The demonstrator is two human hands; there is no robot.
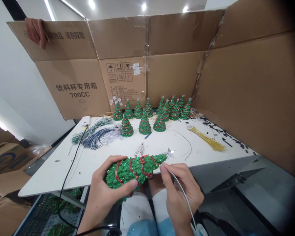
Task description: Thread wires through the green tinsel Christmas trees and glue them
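Observation:
Lying on its side above my lap is a green glittery tree (135, 168) with red garlands, its silver star (169, 152) pointing right. My left hand (110, 186) wraps round the wide base end, thumb in front and fingers behind. Near the tip, my right hand (180, 190) pinches a thin pale wire (184, 193), whose end meets the tree just below the star. The wire trails down past my right palm. Whether its end is inside the tree I cannot tell.
Several finished-looking trees (145, 124) stand at the back of the white table (64, 164). Wire bundles (95, 137), yellow strands (207, 139), a white pen-like tool (139, 150) and black scraps lie there. Cardboard (177, 72) walls the back; another person's hand (36, 32) grips its top left.

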